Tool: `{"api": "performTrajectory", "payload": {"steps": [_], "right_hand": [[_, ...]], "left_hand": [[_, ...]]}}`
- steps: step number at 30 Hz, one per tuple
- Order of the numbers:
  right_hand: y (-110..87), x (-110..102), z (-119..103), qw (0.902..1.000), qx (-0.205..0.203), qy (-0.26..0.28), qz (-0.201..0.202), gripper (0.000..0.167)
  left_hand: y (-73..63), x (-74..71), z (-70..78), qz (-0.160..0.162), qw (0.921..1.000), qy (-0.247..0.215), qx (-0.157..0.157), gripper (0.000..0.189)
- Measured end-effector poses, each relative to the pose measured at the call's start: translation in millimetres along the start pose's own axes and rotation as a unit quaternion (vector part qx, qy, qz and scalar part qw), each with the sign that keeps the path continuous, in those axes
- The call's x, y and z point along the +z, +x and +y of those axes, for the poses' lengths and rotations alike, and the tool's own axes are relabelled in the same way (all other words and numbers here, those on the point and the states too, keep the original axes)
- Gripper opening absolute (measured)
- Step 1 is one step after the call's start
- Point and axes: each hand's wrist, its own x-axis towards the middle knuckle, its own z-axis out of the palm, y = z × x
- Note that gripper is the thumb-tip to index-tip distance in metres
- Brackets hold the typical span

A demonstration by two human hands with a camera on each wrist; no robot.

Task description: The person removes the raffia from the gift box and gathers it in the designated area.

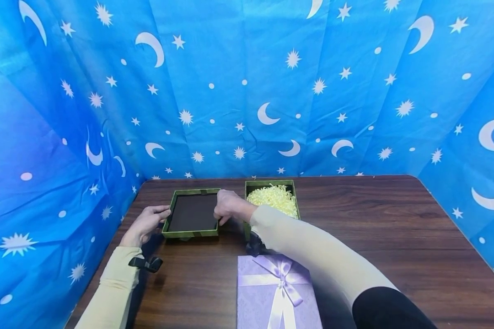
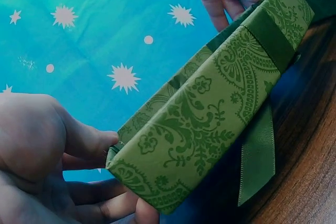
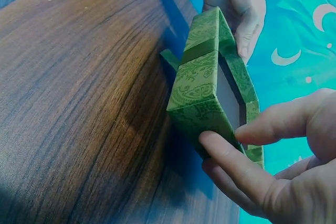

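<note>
A green patterned box lid [image 1: 191, 234], hollow side up with a dark inside, is held between both hands at the back left of the table. The left hand [image 1: 147, 223] pinches its left wall, thumb over the rim and fingers outside, as the left wrist view shows. On the opposite wall, the right hand [image 1: 229, 205] pinches the rim between thumb and fingers. A green ribbon end [image 2: 257, 156] hangs below the lid. Right of it stands the green box base [image 1: 296, 194], filled with pale yellow shredded paper [image 1: 273, 198] and partly hidden by the right forearm.
A purple gift box [image 1: 255, 301] with a lilac ribbon bow lies at the front middle, partly under the right arm. The dark wooden table [image 1: 374, 219] meets blue cloth [image 1: 238, 55] with moons and stars at the back and sides.
</note>
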Motion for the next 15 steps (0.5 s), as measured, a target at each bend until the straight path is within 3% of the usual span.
{"api": "performTrajectory", "payload": {"steps": [3, 15], "right_hand": [[1.3, -0.4, 0.9, 0.9997, -0.003, -0.026, 0.004, 0.031], [1.8, 4.1, 3.8, 0.9991, 0.008, -0.042, -0.005, 0.041]], "left_hand": [[0.8, 1.0, -0.7, 0.003, 0.9999, 0.01, 0.002, 0.051], [-0.1, 9.2, -4.0, 0.024, 0.9987, 0.046, -0.003, 0.047]]}}
